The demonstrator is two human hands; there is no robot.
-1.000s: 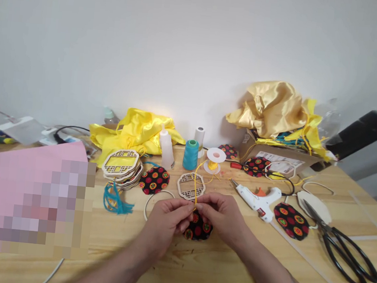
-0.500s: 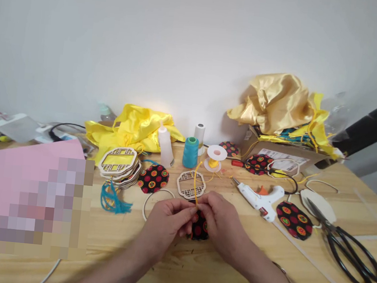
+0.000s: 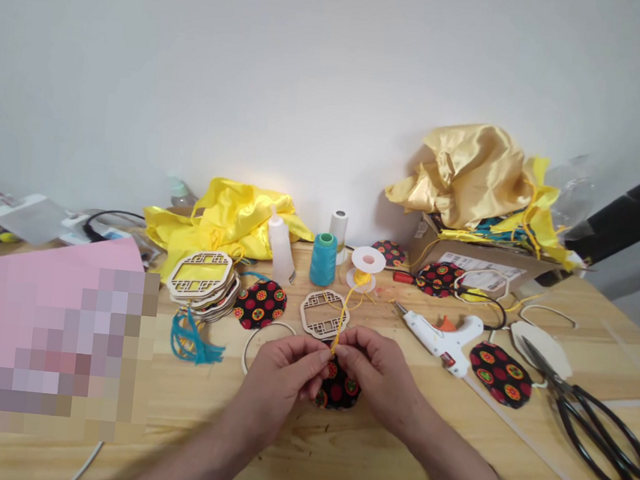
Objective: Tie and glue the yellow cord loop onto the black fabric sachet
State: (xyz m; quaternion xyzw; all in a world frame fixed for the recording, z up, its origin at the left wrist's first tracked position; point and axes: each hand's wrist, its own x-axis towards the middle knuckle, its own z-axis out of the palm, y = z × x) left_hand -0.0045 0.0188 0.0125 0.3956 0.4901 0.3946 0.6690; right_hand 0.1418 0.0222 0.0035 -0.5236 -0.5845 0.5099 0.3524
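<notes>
My left hand [image 3: 292, 369] pinches the lower end of a yellow cord [image 3: 342, 317] between thumb and finger. My right hand [image 3: 373, 366] is closed on the same cord, its fingertips touching the left ones. The cord rises from the fingertips in front of a wooden lattice frame [image 3: 325, 314], up towards a white spool of yellow cord [image 3: 365, 268]. Below the hands a black patterned fabric piece [image 3: 339, 389] lies on the table, partly hidden by them. A pale ring [image 3: 247, 346] lies beside my left hand.
White glue gun [image 3: 444, 335] and black scissors [image 3: 590, 424] lie right. Behind stand a blue thread cone [image 3: 323, 259] and white bottle [image 3: 281, 247]. Stacked lattice frames [image 3: 200, 277], a blue tassel [image 3: 194, 337] and pink sheet [image 3: 53, 305] are left; a cardboard box [image 3: 465, 258] is back right.
The upper part of the yellow cord has swung to the right, towards the spool. My right hand has shifted slightly, while my left hand stays nearly in place.
</notes>
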